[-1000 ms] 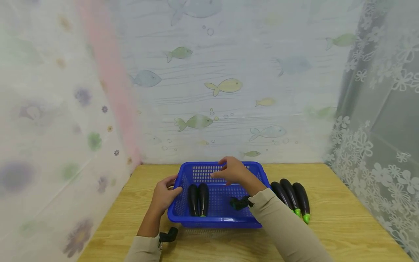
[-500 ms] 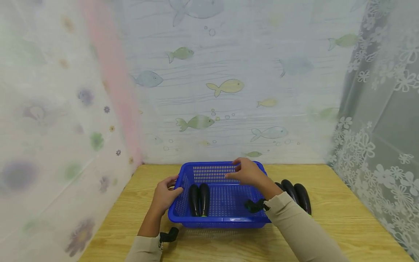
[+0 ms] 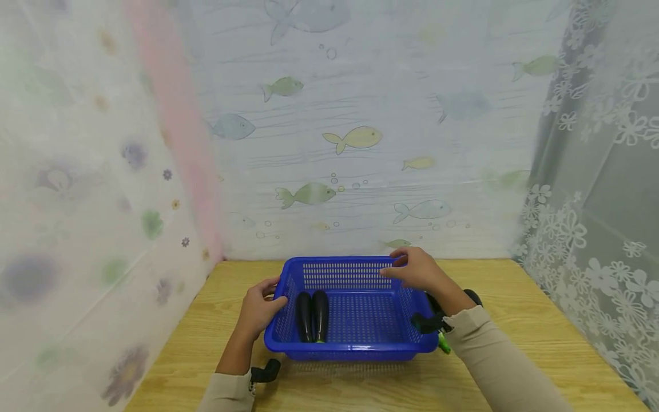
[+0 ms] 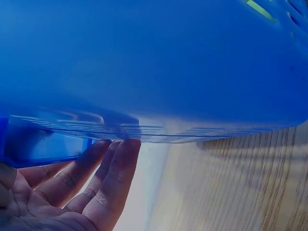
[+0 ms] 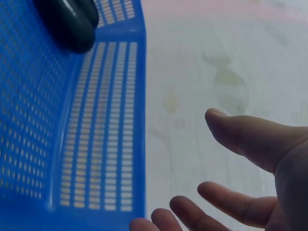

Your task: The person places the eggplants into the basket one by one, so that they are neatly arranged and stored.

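A blue plastic basket (image 3: 350,347) with slotted sides stands on the table. Inside it, at the left, two dark eggplants lie side by side, a left one (image 3: 304,317) and a right one (image 3: 321,315). My left hand (image 3: 257,306) holds the basket's left rim, thumb over the top and fingers along the outer wall, as the left wrist view also shows with the fingers (image 4: 113,187). Above the basket's back right corner is my right hand (image 3: 418,272), fingers spread and holding nothing. In the right wrist view its thumb (image 5: 245,137) stands apart from the fingers.
Right of the basket lie more eggplants (image 3: 472,297), mostly hidden behind the right forearm; one green stem end (image 3: 444,343) shows. The wooden table (image 3: 535,355) meets a fish-print sheet (image 3: 350,171) at the back, with curtains on both sides.
My right hand has moved right, from over the basket's middle to its right side, and its arm now covers most of the eggplants outside. The left hand keeps its hold on the rim.
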The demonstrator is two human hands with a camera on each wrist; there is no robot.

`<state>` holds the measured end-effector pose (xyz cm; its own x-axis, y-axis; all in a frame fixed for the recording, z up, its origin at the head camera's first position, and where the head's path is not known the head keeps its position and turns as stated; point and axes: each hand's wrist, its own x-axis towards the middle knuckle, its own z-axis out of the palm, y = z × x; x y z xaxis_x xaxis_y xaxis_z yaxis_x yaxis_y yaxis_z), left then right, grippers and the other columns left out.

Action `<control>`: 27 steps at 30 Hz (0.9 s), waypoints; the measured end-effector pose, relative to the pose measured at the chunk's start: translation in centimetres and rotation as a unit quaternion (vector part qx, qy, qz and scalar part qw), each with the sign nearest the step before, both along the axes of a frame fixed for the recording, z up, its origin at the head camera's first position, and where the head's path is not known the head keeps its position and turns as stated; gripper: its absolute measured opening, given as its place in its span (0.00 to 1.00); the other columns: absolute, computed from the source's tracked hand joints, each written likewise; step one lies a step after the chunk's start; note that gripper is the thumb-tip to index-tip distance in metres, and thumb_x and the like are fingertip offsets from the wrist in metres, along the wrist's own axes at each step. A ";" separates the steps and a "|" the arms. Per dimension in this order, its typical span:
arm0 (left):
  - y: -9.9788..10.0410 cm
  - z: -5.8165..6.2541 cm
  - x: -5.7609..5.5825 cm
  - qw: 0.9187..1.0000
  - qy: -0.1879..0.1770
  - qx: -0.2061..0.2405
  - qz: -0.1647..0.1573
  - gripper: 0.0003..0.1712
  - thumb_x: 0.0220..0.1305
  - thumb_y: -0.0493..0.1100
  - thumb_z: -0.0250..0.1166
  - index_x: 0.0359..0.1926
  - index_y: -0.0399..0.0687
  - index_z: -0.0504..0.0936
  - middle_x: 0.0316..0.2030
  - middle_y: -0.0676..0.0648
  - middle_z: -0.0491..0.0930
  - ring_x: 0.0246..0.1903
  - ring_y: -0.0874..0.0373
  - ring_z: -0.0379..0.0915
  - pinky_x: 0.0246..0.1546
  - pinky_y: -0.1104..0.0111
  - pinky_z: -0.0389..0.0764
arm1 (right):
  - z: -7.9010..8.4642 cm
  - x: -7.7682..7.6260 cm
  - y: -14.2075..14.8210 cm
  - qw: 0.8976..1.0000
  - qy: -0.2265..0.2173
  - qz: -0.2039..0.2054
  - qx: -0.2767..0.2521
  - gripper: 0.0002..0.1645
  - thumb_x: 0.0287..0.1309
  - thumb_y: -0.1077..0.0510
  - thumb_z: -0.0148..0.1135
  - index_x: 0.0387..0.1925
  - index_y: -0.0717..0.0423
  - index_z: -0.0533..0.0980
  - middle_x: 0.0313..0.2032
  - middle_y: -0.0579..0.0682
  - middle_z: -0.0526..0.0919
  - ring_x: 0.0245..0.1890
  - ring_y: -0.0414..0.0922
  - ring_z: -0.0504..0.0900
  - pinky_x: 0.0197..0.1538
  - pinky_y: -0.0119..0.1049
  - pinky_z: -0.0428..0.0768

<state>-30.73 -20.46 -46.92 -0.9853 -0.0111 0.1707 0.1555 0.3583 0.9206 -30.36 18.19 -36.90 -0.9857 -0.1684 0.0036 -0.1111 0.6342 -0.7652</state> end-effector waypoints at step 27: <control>0.0 -0.1 0.1 1.000 0.004 -0.003 0.002 0.34 0.62 0.39 0.69 0.69 0.40 0.75 0.57 0.34 0.83 0.53 0.38 0.84 0.49 0.49 0.88 | -1.7 2.0 10.1 0.998 -0.026 -0.059 -0.012 0.45 0.67 0.41 0.66 0.71 0.68 0.66 0.64 0.74 0.73 0.57 0.64 0.82 0.48 0.49 0.88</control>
<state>-30.67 -20.43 -47.03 -0.9837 -0.0132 0.1792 0.1621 0.3652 0.9167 -28.39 28.32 -38.58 -0.9976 -0.0524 -0.0458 0.0032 0.6227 -0.7825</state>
